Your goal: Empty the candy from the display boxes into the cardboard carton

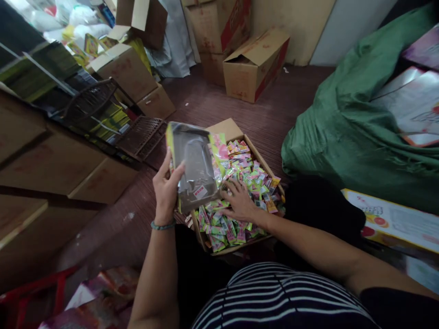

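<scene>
Left hand [167, 187], with a green bead bracelet [163, 225] at the wrist, closes its fingers around the near left edge of a shiny grey-silver plastic pouch with a yellow-green border [194, 167], holding it upright just above the left side of an open brown cardboard box [230, 129] on the floor. A small white sticker with red print sits low on the pouch; its writing is too blurred to read. Right hand [240, 201] lies flat, fingers spread, on the heap of small pink, green and yellow sachets [248, 176] filling the box, gripping nothing that I can make out. Far behind stand more brown cardboard cartons with red print [254, 64], unreadable. At the right lies a green sack [346, 123].
</scene>
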Motion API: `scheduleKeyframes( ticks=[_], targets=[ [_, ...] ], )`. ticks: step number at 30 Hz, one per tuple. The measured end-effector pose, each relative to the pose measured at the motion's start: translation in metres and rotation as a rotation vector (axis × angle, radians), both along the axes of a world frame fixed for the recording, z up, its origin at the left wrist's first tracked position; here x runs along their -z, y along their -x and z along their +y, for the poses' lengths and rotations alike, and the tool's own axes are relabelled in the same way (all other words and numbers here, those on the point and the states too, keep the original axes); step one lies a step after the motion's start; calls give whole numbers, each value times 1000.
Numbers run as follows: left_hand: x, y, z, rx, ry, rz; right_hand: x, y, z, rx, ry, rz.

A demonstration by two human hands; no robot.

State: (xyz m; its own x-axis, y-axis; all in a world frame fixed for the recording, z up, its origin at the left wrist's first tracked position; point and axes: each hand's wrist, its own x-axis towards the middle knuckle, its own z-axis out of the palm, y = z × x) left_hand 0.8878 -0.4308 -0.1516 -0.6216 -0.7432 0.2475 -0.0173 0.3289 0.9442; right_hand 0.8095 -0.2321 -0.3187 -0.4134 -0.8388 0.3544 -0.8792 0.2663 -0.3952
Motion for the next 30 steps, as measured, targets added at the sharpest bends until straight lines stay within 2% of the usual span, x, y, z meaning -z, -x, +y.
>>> scheduleKeyframes(
  ticks=[3, 6, 8, 11, 14, 16, 18, 21, 26, 28, 30],
  targets=[
    [30, -20, -23, -180, -161, 146, 21, -6, -7, -132, -258, 120],
    [54, -38, -49, -370, -250, 215, 37, 11, -23, -98, -401, 134],
    [62, -45, -63, -453, -279, 243, 39, 33, -38, -33, -447, 120],
    [60, -48, -76, -466, -283, 281, 35, 74, -65, 54, -508, 89],
    [53, -42, -80, -459, -327, 300, 29, 118, -90, 20, -625, 52],
    [49, -39, -81, -463, -369, 312, 26, 140, -97, -26, -693, 28],
    [47, -38, -81, -482, -402, 339, 27, 151, -93, -40, -715, 20],
    [47, -41, -84, -510, -446, 385, 31, 135, -63, -40, -723, 56],
    [48, -45, -86, -442, -463, 460, 33, 63, -4, -167, -819, 67],
    [48, -44, -84, -400, -472, 481, 28, 42, 5, -201, -847, 21],
    [49, -44, -81, -374, -488, 511, 18, 33, 7, -197, -888, -51]
  ],
)
